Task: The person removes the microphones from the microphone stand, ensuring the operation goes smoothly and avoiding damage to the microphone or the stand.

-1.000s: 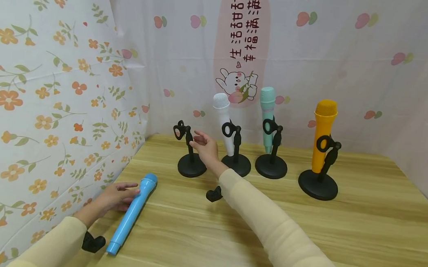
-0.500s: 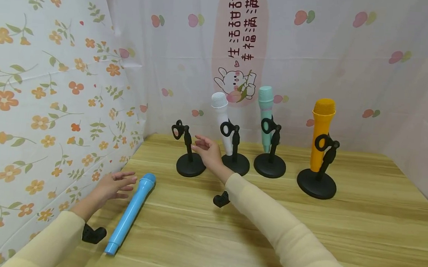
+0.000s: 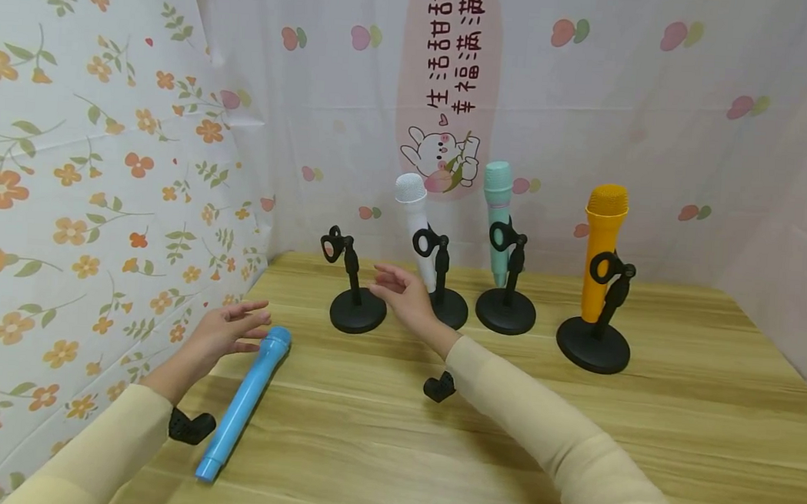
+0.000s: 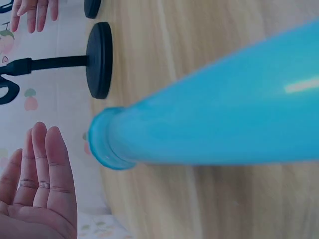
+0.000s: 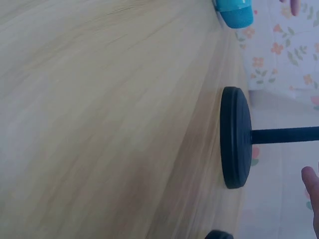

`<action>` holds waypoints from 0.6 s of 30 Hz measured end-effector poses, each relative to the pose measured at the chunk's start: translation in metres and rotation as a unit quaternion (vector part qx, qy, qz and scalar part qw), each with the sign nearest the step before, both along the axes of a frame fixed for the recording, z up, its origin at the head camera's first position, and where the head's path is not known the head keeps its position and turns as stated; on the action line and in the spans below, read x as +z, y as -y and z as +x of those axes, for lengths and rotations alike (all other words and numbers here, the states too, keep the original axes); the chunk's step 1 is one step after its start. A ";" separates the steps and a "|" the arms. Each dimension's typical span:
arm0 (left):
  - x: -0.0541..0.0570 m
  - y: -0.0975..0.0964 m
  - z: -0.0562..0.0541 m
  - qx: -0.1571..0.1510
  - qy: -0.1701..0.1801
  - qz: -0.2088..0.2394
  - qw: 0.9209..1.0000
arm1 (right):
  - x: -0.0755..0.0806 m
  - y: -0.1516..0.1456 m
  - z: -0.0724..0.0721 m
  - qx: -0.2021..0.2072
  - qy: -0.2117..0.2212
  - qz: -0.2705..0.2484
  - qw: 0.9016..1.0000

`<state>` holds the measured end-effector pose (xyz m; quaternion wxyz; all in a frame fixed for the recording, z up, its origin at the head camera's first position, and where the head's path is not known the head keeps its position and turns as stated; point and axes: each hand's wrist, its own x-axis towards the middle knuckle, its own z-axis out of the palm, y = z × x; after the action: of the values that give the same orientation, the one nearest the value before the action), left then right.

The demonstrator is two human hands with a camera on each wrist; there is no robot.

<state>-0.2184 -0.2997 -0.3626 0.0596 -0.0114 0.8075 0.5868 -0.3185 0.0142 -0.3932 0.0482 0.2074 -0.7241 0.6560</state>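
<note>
Lying on the left of the wooden table (image 3: 398, 460), the blue microphone (image 3: 241, 408) is one of four. At the far side, the white microphone (image 3: 416, 214), mint microphone (image 3: 498, 200) and orange microphone (image 3: 603, 233) each rise at a black stand; whether the clips grip them is hard to tell. Black stands also number four, the leftmost stand (image 3: 354, 280) standing by itself.

Two hands reach in, both with fingers loosely extended and holding nothing. The left hand (image 3: 221, 337) is just beside the blue microphone's far end; the right hand (image 3: 404, 294) is just right of the leftmost stand.

From the head, the left fingers seem to meet the microphone, but the left wrist view shows a gap and the spread palm. The right wrist view catches only one fingertip of the right hand.
</note>
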 end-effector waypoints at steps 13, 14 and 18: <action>0.015 -0.030 -0.010 -0.005 -0.021 0.020 1.000 | 0.000 -0.030 0.012 0.011 -0.010 0.026 1.000; 0.016 -0.033 -0.011 -0.004 -0.022 0.022 1.000 | -0.001 -0.032 0.013 0.011 -0.012 0.027 0.999; 0.019 -0.046 -0.014 -0.005 -0.024 0.032 0.999 | 0.001 -0.041 0.017 0.018 -0.023 0.030 0.999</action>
<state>-0.2326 -0.2539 -0.3432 0.0431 0.0085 0.7893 0.6124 -0.3014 0.0553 -0.3922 0.0466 0.2374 -0.7383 0.6296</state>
